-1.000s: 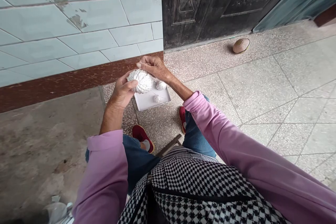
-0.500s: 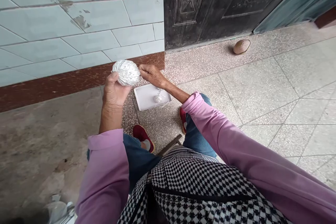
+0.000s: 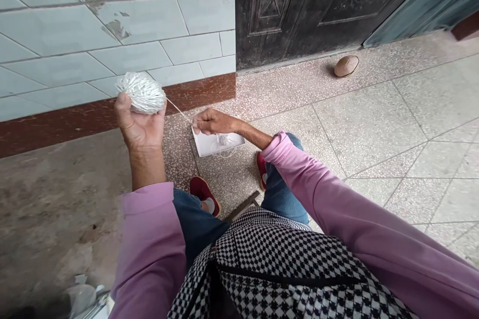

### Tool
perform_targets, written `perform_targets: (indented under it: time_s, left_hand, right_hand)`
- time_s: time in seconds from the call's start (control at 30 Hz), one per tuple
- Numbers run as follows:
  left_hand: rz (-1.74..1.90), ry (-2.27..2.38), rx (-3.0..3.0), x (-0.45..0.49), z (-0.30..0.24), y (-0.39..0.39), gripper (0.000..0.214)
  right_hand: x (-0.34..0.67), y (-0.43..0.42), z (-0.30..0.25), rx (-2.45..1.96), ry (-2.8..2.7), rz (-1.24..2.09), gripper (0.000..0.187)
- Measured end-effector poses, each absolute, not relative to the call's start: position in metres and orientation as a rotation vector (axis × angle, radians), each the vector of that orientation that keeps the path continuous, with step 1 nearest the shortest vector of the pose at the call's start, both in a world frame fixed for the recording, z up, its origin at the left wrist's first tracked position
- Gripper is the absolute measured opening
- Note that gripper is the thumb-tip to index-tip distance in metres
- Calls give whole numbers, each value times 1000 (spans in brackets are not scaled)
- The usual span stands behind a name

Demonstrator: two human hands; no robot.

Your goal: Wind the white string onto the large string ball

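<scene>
A large white ball of string (image 3: 144,93) rests in my left hand (image 3: 140,127), whose thumb and fingers wrap round it from below. From the ball's right side one taut strand of string (image 3: 175,106) runs down to my right hand (image 3: 212,122). The fingers of that hand are closed on the strand, over the far edge of a white tray (image 3: 206,148) on the floor. Inside the tray lies a small white ball of string (image 3: 225,140), and a thin loop of string hangs over the tray's near edge.
The tiled wall (image 3: 149,20) rises close behind my left hand. A dark carved door (image 3: 284,5) stands to its right, with a rounded tan object (image 3: 346,66) on the floor before it. Clear plastic items (image 3: 82,299) are at the lower left.
My left hand has moved left with the large ball, tilting it. My right hand has drawn away from the ball, slightly down, and a stretched strand now spans between them.
</scene>
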State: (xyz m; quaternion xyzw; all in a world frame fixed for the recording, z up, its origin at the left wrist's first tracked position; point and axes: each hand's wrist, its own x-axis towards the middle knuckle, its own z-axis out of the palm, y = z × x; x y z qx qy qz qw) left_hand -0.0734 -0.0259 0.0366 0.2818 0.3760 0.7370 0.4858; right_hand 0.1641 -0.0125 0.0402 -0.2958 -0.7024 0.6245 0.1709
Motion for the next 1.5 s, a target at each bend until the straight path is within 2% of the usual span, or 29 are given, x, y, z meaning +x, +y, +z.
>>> perform_targets:
  time_s: [0.1,0.27,0.4,0.47,0.53,0.73,0.83,0.93,1.03,1.17,1.33,1.43,1.5]
  left_hand:
    - [1796,982,728,-74,24,-18,71]
    - [1780,1269,865,-65,-2,-6,79]
    - [1637,1403,975,-50,-13,-7,85]
    - [1505,1349,1053,-42,-12,-12,81]
    - [1414,1254,1087,-34,-8,-19,73]
    - [1304,1037,964,-16,18,-37,55]
    - [1294,954,925,-13,32,-44,59]
    - [1287,871,897,-13,41,-49,71]
    - [1319,822,883,-14,46,-51,82]
    - [1446,842,860,-22,49,-45,82]
    - [1590,955,894,-47,50,-35,78]
    - [1639,999,869,-59,48,-31,76]
    - [1640,998,844,-59,46,-27,76]
  right_hand:
    - [168,-26,55,-764,-2003,2011,38]
    - [171,-23,63,-728,-1931,2068,36]
    - [179,-2,51,-570,-1777,1943,58]
    - [186,10,46,-622,-1716,1824,72]
    - [194,20,44,-731,-1648,1702,78]
    - [196,29,43,-936,-1635,1419,56]
    - [193,27,47,-1028,-1688,1282,49]
    - [191,25,51,-1111,-1750,1201,50]
    - [187,23,54,-1143,-1803,1211,52]
    - [177,16,54,-1221,-2039,1226,56]
    - [192,12,52,-1449,-2394,1078,33]
    - [208,17,53,-1524,-2430,967,56]
    - [211,25,51,-1435,-2302,1006,53]
